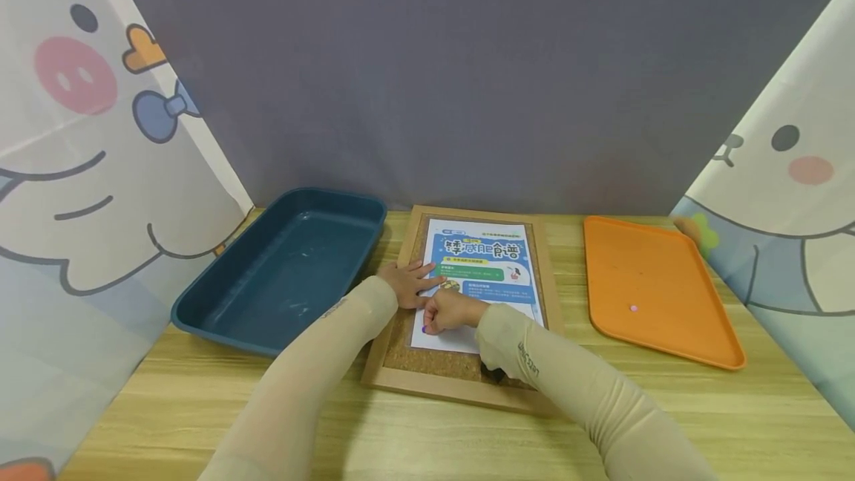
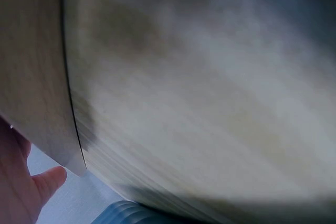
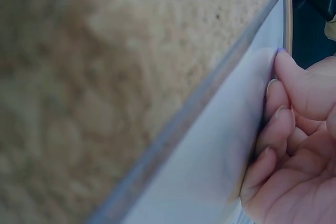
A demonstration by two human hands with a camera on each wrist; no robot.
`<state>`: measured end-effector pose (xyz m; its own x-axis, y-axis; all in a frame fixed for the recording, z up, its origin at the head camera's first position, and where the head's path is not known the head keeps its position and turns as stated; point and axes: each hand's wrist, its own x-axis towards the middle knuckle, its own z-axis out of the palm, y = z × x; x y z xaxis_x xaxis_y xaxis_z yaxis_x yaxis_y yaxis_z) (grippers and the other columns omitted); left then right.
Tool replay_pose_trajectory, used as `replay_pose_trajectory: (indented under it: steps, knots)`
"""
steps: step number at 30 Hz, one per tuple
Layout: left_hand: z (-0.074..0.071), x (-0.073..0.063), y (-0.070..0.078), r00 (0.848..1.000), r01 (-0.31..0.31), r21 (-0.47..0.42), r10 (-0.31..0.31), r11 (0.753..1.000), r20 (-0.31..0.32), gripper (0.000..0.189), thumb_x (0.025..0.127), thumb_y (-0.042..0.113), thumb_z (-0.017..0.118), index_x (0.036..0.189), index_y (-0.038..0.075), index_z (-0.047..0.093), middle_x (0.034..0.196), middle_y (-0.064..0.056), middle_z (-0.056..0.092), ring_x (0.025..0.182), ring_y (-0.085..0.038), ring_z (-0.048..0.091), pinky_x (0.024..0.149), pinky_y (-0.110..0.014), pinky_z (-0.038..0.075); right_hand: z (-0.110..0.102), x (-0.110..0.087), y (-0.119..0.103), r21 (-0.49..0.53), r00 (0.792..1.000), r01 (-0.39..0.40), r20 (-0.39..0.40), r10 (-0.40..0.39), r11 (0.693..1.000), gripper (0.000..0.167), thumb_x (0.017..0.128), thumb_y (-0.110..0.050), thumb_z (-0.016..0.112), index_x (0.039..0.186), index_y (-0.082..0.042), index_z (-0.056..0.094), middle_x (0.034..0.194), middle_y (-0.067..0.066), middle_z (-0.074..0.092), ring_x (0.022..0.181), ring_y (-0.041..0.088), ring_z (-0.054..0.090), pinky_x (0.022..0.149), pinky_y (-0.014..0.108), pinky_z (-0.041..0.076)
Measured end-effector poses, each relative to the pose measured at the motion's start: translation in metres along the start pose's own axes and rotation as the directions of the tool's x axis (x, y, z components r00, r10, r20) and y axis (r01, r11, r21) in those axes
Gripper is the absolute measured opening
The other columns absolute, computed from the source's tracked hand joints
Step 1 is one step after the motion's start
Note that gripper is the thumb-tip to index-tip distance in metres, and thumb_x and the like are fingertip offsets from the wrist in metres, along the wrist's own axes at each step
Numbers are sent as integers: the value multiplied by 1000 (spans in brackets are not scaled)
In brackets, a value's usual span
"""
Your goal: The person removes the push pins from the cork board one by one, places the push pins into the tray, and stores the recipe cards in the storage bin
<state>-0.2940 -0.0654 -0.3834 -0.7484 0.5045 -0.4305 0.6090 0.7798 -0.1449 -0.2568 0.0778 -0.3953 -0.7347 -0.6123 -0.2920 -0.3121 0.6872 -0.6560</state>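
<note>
Beside corkboard (image 1: 427, 364), orange tray (image 1: 657, 262), pink pin (image 1: 634, 309) inside

A blue basin (image 1: 280, 266) sits on the table (image 1: 461, 440).

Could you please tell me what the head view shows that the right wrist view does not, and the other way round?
Only the head view shows the orange tray with a small pink piece on it, and the left hand with its fingers spread on the sheet.

Only the right wrist view shows the palm side of the right hand, its fingers curled in.

Both show that hand pinching a small purple piece at the sheet, and bare cork beyond the sheet's edge.
</note>
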Motion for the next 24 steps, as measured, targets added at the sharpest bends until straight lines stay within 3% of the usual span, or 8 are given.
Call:
replay_pose_trajectory:
  steps: [14,24]
  knots:
    - [0,-1,0,1000,-15,-10,15,1000,-13,59,100,53,37,154,38,18,161,8,7,146,-15,9,113,-50,21,1,-1,-1,-2,1000,-2,-9,2,1000,13,85,-1,70,73,0,69,58,-8,56,51,4,42,52,16,35]
    - [1,0,0,1000,-10,30,10,1000,1,59,100,55,33,154,40,11,161,10,2,146,-13,7,113,-48,21,-1,-3,-4,-16,1000,-4,-7,4,1000,12,85,-1,70,74,1,69,60,-6,59,54,4,45,57,16,39]
